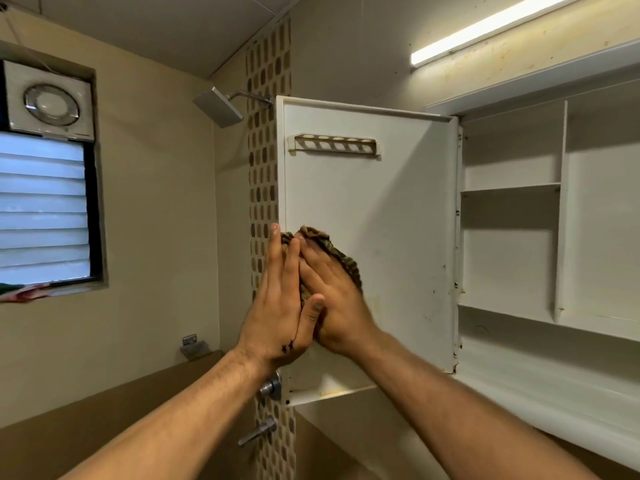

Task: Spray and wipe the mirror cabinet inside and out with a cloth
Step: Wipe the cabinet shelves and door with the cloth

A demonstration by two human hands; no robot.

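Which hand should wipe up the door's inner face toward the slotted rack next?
Right. The right hand presses the cloth flat on the inside of the door, below the rack. The left hand lies along the door's free edge, likely steadying it, without cloth.

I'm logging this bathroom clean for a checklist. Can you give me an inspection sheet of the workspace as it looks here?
Surface: cabinet door swung open, inside face marked with small dark specks.
Job's things: brown cloth against the door; spray bottle not seen.
Clutter: nothing seen on the shelves.
Hands: right hand presses cloth flat; left hand braces door edge, fingers straight.
Cables: possibly a thin wire above exhaust fan.
Surroundings: shower head, window, tube light.
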